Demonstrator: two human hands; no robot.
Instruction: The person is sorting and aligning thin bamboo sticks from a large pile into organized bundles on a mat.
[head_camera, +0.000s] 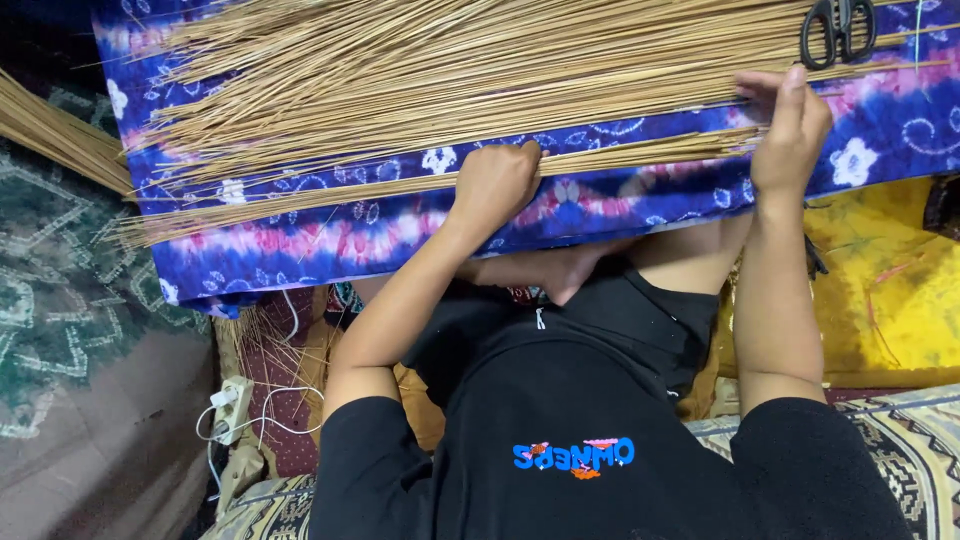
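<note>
A big heap of thin tan sticks (420, 70) lies across a blue, pink and white tie-dyed cloth (340, 245) over my lap. My left hand (492, 185) is closed in a fist around a thin bundle of sticks (330, 190) at the heap's near edge. My right hand (790, 125) rests with fingers pressed on the bundle's thick end, further right. Black scissors (838, 30) lie on the sticks just beyond my right hand.
A white power strip (232, 405) with cables sits on the floor at lower left. A green patterned mat (50, 300) lies to the left, with more sticks (50, 135) on it. Yellow fabric (890, 290) is at the right. Patterned cushions lie beneath me.
</note>
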